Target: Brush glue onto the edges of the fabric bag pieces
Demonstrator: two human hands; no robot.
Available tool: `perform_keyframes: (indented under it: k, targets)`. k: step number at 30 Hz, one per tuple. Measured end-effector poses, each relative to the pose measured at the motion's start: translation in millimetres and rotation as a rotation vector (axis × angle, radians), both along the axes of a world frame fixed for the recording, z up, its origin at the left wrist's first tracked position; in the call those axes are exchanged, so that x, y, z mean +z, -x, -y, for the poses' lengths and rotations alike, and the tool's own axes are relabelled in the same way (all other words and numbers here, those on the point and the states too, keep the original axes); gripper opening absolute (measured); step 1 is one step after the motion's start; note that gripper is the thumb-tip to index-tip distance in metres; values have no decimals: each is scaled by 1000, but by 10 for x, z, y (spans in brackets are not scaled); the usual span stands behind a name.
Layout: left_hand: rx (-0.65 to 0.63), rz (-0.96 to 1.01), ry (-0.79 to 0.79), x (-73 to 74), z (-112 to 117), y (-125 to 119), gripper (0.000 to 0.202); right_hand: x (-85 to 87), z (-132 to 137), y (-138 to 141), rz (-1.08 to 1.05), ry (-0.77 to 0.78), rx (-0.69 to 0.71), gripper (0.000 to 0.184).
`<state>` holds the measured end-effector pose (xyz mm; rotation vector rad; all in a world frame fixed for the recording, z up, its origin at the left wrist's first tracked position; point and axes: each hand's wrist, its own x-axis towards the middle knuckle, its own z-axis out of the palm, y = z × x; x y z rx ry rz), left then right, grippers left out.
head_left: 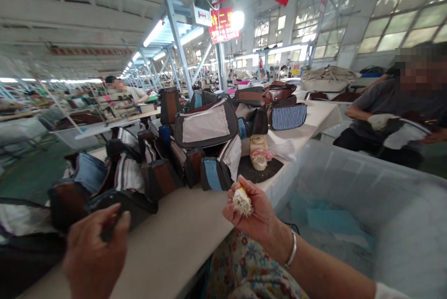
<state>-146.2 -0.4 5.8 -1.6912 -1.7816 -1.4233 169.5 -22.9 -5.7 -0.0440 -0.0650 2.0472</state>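
Observation:
My right hand (256, 213) is closed around a brush (242, 202) whose frayed whitish bristles point at me and whose handle shows a bit of yellow. To the left, slightly blurred, my left hand (98, 248) is raised over the table, thumb and forefinger curved with a gap between them and nothing visible held. Close behind it lies a dark bag piece (125, 203) with a pale lining. Beyond my right hand, a jar (259, 161) with pink cloth around it rests on a dark mat (268, 171).
Several unfinished bags (206, 124) are piled across the pale table (174, 243). A large translucent bin (401, 201) with light-blue sheets inside stands at the right. Behind it a gloved co-worker (380, 108) handles a dark piece. Another person (122, 87) works at the far left.

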Motion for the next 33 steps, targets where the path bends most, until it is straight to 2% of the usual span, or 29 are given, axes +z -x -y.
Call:
perform_keyframes:
  k: [3,6,8,9,11,14,20,24,26,29,31,33]
  targets:
    - [-374,-124,174,-235,67,-559,54,-44,44,83,-55,25,73,30]
    - [-731,-92,293,-410,214,-1128,63,-130,85,178,-50,9,107,26]
    - [-875,-24,329,-473,305,-1409,60,-201,93,216,-31,-25,86,24]
    - [-908,25,347,-491,339,-1515,57,-235,92,223,-23,-36,81,24]
    - [-916,136,394,-502,380,-1671,54,-288,82,220,-17,-30,92,27]
    - [-888,264,467,-475,385,-1817,60,-316,68,213,-16,7,115,39]
    - [-862,315,491,-442,295,-1996,56,-331,43,225,-66,65,11,35]
    - [-861,217,509,-544,176,-1976,62,-397,-8,-62,32,98,-3,50]
    - [-832,186,531,-609,111,-1915,61,-393,-30,-303,61,128,-97,49]
    - [-793,215,598,-663,50,-1841,43,-360,-47,-591,27,161,-257,42]
    - [-805,237,615,-666,44,-1842,36,-375,-52,-630,10,149,-275,41]
    - [-848,250,582,-670,51,-1883,33,-455,-62,-530,14,117,-209,42]
